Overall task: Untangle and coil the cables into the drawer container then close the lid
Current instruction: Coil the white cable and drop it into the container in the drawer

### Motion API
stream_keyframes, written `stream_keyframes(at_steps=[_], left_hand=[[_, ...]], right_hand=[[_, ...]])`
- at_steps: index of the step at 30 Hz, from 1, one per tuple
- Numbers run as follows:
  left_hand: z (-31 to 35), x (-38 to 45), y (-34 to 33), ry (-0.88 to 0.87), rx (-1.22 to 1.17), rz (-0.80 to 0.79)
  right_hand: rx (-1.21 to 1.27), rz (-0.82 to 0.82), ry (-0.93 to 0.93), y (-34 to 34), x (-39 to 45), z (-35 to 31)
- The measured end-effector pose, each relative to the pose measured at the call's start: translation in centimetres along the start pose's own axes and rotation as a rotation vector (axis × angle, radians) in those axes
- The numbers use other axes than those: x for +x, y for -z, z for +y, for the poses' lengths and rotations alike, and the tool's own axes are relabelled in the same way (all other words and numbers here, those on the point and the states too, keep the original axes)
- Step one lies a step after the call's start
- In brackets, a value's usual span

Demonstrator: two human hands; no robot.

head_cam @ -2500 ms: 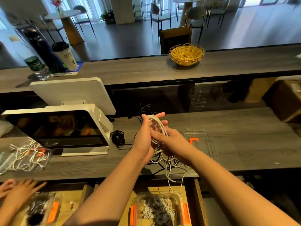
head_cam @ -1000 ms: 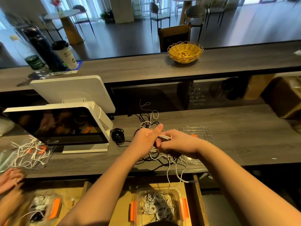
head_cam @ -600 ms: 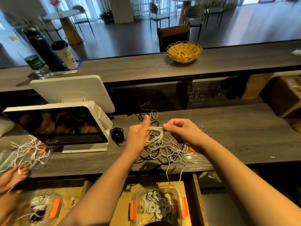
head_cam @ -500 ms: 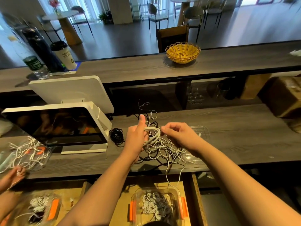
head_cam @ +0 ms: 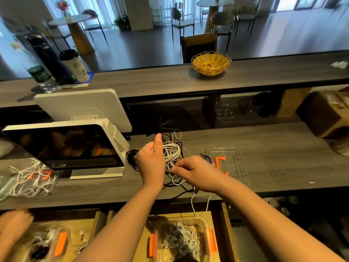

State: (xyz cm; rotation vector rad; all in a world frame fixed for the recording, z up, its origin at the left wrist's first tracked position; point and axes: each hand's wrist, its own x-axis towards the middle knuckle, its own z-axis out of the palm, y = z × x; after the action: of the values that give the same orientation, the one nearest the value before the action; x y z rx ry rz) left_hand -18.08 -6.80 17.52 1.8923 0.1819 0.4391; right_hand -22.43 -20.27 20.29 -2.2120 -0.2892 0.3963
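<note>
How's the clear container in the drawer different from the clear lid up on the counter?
The container sits low in the open drawer and holds coiled white cables; the lid lies on the counter, holding nothing. The container shows orange clips on both sides, the lid one orange piece. Both are clear plastic.

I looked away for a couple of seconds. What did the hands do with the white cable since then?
The left hand lowered the white coil from its raised position toward the counter and keeps holding it. The right hand came off the coil and now pinches a loose strand beside it. The lid and the drawer container stayed put.
</note>
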Motion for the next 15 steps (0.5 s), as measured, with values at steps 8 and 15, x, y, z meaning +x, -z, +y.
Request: stream_keyframes(at_steps=[8, 15], left_hand=[[-0.1, -0.3, 0.1, -0.179, 0.549, -0.493], [0.7, 0.0, 0.3, -0.07, 0.497, -0.802]], right_hand=[[-0.13, 0.086, -0.007, 1.4, 0.0, 0.4], [0.0, 0.195, 0.059, 1.9, -0.4, 1.8]])
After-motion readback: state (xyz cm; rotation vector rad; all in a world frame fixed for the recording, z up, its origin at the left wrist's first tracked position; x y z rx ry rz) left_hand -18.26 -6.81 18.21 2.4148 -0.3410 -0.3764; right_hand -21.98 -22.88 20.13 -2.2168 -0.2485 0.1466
